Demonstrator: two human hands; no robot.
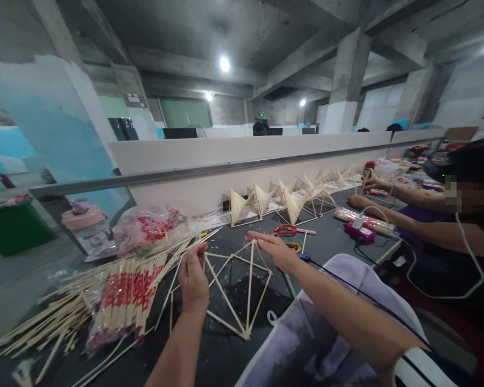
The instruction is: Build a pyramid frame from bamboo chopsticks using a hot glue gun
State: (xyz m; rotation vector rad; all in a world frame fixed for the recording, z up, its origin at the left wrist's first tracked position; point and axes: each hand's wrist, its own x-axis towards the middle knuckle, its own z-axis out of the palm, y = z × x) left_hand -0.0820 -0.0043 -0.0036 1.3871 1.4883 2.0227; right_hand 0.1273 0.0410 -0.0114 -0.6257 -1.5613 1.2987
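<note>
A frame of thin wooden sticks (249, 290), joined into triangles, stands on the dark table in front of me. My left hand (194, 278) is closed at its upper left corner, fingertips against the joint. At the top right joint, my right hand (275, 250) pinches the frame with thumb and fingers; the exact contact is partly hidden. Just beyond my right hand lie red-handled scissors (285, 230) and a yellow-handled tool (293, 247). Loose wooden sticks (52, 317) and plastic-wrapped bundles of sticks (123, 295) lie left of my left hand.
Several finished-looking twisted stick models (290, 196) line the back by a white partition (177, 156). A lidded plastic jug (87, 228) and a plastic bag (145, 228) stand left. At right, a co-worker's hands (363, 201) work near a purple power strip (360, 232) with a white cable.
</note>
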